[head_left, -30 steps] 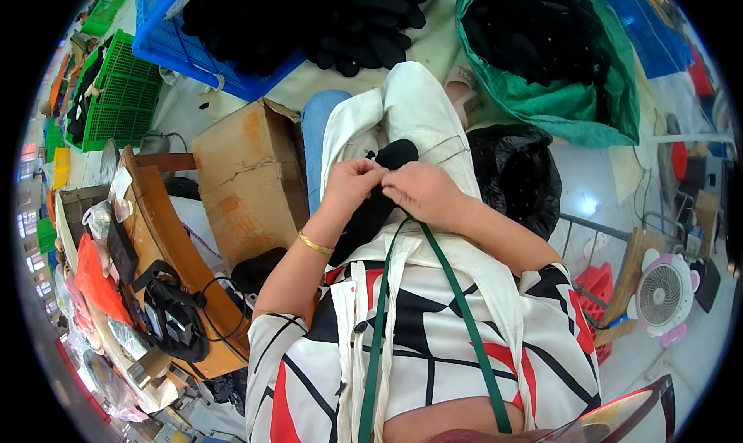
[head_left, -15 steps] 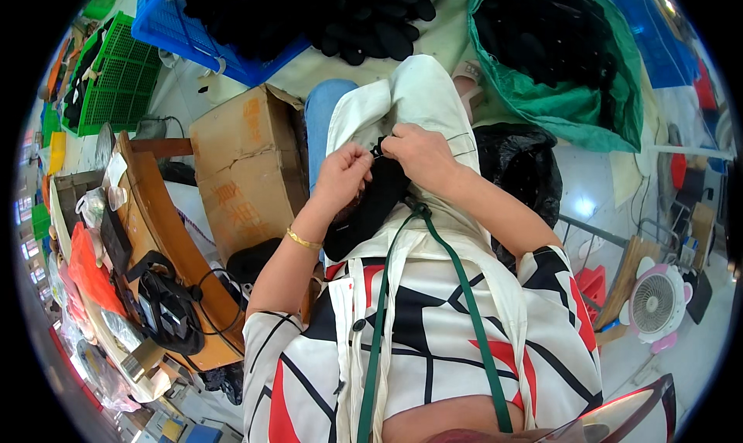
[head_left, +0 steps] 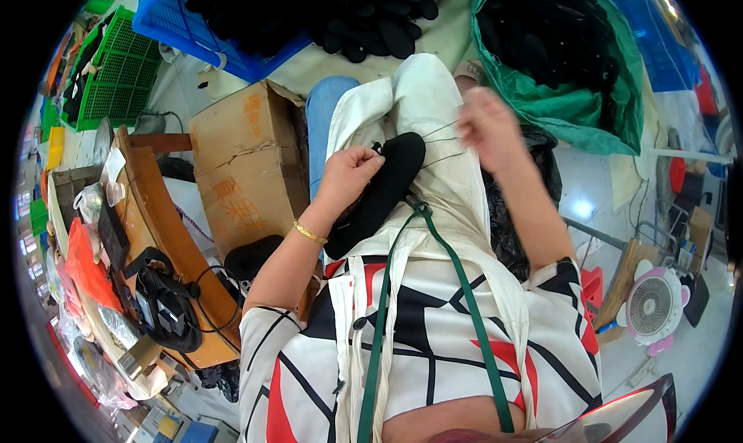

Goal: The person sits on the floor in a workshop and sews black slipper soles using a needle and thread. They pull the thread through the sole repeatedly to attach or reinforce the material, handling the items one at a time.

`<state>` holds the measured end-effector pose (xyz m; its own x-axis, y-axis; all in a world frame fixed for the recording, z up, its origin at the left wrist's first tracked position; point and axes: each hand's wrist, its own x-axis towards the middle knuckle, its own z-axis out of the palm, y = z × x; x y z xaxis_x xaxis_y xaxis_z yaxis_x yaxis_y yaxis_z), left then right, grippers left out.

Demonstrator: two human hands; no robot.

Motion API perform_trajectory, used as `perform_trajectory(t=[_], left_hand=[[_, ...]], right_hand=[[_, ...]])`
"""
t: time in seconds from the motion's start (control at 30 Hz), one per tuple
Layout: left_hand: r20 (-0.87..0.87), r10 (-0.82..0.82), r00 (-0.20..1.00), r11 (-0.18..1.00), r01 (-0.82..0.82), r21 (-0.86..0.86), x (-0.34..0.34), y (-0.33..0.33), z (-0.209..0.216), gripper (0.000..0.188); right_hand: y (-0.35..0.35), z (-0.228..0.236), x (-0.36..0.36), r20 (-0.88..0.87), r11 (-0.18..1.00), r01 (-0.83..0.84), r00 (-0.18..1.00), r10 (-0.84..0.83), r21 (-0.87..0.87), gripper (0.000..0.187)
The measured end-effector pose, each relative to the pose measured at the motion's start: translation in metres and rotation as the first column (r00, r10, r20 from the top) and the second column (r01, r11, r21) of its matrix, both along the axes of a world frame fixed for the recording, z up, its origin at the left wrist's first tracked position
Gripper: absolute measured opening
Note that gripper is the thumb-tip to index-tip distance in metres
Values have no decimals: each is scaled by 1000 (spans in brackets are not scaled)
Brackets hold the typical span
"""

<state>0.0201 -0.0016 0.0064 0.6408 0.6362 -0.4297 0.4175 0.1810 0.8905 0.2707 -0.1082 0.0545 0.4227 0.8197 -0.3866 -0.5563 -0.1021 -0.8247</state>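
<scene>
A black sole-shaped fabric piece, like a slipper (head_left: 381,191), lies slantwise across my lap, its rounded end pointing away from me. My left hand (head_left: 348,176) is closed in a pinch at its left edge, by a small dark knot-like bit. Off to the right, my right hand (head_left: 489,129) is raised and smeared by motion, fingers drawn together. Thin dark thread (head_left: 445,159) stretches over the white apron (head_left: 426,94) between the black piece and that hand. Whether a needle is in those fingers cannot be made out.
Beyond my knees, a blue crate (head_left: 186,32) holds a heap of black pieces (head_left: 379,17). A green sack (head_left: 503,79) with dark pieces stands at far right, a black plastic bag (head_left: 507,203) beside my right leg. Leftward are a cardboard box (head_left: 244,164) and a cluttered wooden table (head_left: 166,234).
My right hand has left the black piece and swung right, drawing the thread out. The piece's rounded end now shows from under my hands. My left hand stays nearly in place.
</scene>
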Motion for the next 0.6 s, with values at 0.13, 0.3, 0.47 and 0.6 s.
perform_trajectory(t=[0.13, 0.3, 0.47, 0.6], left_hand=[[29, -14, 999, 998, 13, 57, -5, -3, -7, 13], [-28, -110, 994, 930, 113, 350, -1, -8, 4, 10], [-206, -156, 966, 370, 251, 895, 10, -16, 21, 9], [-303, -234, 924, 157, 344, 926, 8, -12, 13, 3]], right_hand=[[-45, 20, 152, -165, 772, 597, 802, -574, 219, 12], [-131, 6, 265, -127, 359, 888, 407, -904, 288, 20], [-159, 1, 266, -47, 308, 911, 332, -942, 273, 20], [-168, 16, 266, -68, 377, 873, 416, -907, 309, 16]])
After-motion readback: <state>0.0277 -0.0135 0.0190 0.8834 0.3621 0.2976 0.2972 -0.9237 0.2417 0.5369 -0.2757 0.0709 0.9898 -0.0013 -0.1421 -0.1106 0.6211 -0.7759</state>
